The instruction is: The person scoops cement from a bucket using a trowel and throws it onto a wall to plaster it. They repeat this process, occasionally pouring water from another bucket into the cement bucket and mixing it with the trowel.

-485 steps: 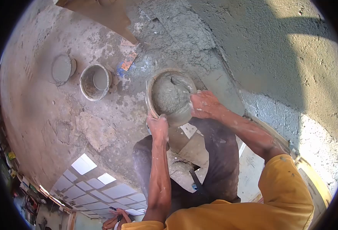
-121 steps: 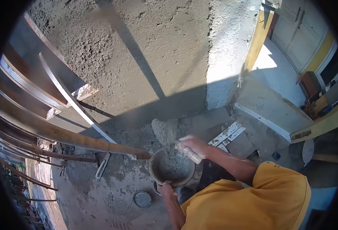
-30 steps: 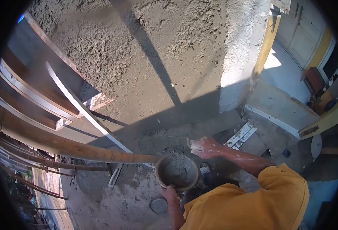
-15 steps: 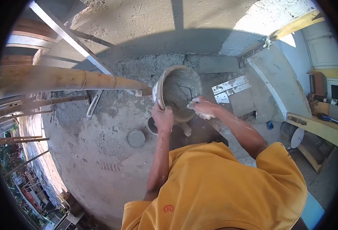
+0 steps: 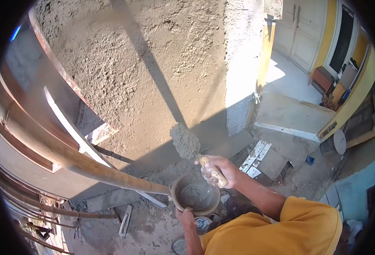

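Observation:
My right hand (image 5: 226, 170) is wrapped round the wooden handle of a trowel (image 5: 215, 175), raised above and to the right of the bucket. A heap of wet mortar (image 5: 185, 142) covers its blade, which overlaps the shaded lower part of the plastered wall (image 5: 187, 80) in this view. With my left hand (image 5: 186, 217) I grip the near rim of a mortar-smeared bucket (image 5: 173, 192), tilted so its mouth faces me. Grey wet mortar (image 5: 195, 196) lies inside it. The wall is rough on the upper left and smoother lower down.
A bamboo pole (image 5: 111, 175) and a pale straight board (image 5: 66, 117) slant across the left. On the floor lie a plastering float (image 5: 126, 221) and white-marked tiles (image 5: 255, 159). A small round container (image 5: 203, 224) stands below the bucket. A ledge (image 5: 287, 112) stands right.
My right hand has lifted the trowel out of the bucket with mortar on its blade. My left hand still holds the bucket rim. The view has tipped up toward the wall.

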Available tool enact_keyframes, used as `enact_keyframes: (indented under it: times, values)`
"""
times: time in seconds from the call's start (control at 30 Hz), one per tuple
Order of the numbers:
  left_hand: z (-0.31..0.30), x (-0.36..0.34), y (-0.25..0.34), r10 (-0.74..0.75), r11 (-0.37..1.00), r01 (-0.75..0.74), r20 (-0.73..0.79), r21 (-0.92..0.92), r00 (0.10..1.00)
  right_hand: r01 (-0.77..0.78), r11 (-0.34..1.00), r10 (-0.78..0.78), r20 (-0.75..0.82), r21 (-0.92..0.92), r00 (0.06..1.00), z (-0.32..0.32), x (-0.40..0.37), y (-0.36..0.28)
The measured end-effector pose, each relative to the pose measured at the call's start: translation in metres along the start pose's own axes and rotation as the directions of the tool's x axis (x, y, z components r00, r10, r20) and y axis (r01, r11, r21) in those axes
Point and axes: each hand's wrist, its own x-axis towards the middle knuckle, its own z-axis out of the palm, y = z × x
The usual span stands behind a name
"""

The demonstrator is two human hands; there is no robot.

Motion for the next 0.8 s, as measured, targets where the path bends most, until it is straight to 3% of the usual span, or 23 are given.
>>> enact_keyframes:
  times: [0.03, 0.1, 0.17, 0.23, 0.27, 0.3, 0.37, 0.47, 0.57, 0.6, 0.63, 0.67, 0.7, 0.77, 0.8]
  values:
    - [-0.023, 0.015, -0.03, -0.084, 0.995, 0.087, -0.058, 0.053, 0.995, 0.112, 0.994, -0.112, 0.018, -0.007, 0.994, 0.024, 0.003, -0.016]
    - [-0.027, -0.001, -0.012, -0.062, 0.997, 0.061, -0.031, -0.041, 0.998, 0.448, 0.886, -0.454, -0.021, -0.122, 0.891, 0.08, 0.006, -0.063]
    - [-0.043, -0.003, -0.015, -0.094, 0.993, 0.101, -0.098, 0.065, 0.991, 0.772, 0.573, -0.81, -0.048, -0.276, 0.584, 0.127, 0.014, -0.108]
    - [-0.052, -0.009, -0.018, -0.059, 0.997, 0.064, -0.101, 0.047, 0.993, 0.906, 0.065, -0.997, 0.017, -0.419, 0.079, 0.161, 0.029, -0.165]
    - [-0.055, -0.011, -0.018, -0.044, 0.998, 0.048, -0.104, 0.037, 0.994, 0.826, -0.119, -0.991, 0.017, -0.55, -0.131, 0.176, 0.029, -0.194]
    - [-0.06, -0.011, -0.018, -0.044, 0.998, 0.048, -0.119, 0.035, 0.992, 0.598, -0.36, -0.895, 0.086, -0.716, -0.437, 0.172, 0.041, -0.235]
    - [-0.059, -0.01, -0.018, -0.052, 0.998, 0.055, -0.142, 0.017, 0.989, 0.236, -0.617, -0.536, 0.181, -0.751, -0.825, 0.185, 0.04, -0.3]
    - [-0.054, -0.007, -0.017, -0.068, 0.998, 0.067, -0.179, -0.013, 0.981, 0.03, -0.639, -0.295, 0.209, -0.768, -0.932, 0.184, 0.037, -0.358]
    - [-0.045, -0.003, -0.017, -0.072, 0.997, 0.068, -0.201, -0.031, 0.977, -0.249, -0.573, -0.159, 0.403, -0.781, -0.901, 0.142, 0.09, -0.419]
    - [-0.04, -0.003, -0.015, -0.07, 0.997, 0.064, -0.207, -0.037, 0.976, -0.17, -0.573, -0.459, 0.486, -0.801, -0.743, 0.13, 0.121, -0.411]
    - [-0.036, -0.003, -0.014, -0.064, 0.998, 0.058, -0.208, -0.032, 0.976, -0.115, -0.529, -0.704, 0.51, -0.841, -0.494, 0.119, 0.152, -0.401]
    - [-0.03, -0.003, -0.013, -0.06, 0.998, 0.053, -0.207, -0.039, 0.977, -0.046, -0.593, -0.802, 0.595, -0.804, -0.049, 0.089, 0.182, -0.378]
    - [-0.028, -0.004, -0.011, -0.047, 0.999, 0.041, -0.207, -0.032, 0.977, 0.051, -0.634, -0.701, 0.602, -0.771, 0.383, 0.063, 0.192, -0.319]
    - [-0.012, 0.004, -0.009, -0.001, 0.996, -0.017, -0.193, -0.092, 0.981, 0.209, -0.517, -0.469, 0.479, -0.83, 0.743, 0.007, 0.162, -0.177]
    - [-0.005, 0.007, -0.008, 0.039, 0.99, -0.063, -0.184, -0.128, 0.982, 0.228, -0.427, -0.318, 0.382, -0.875, 0.868, -0.021, 0.146, -0.106]
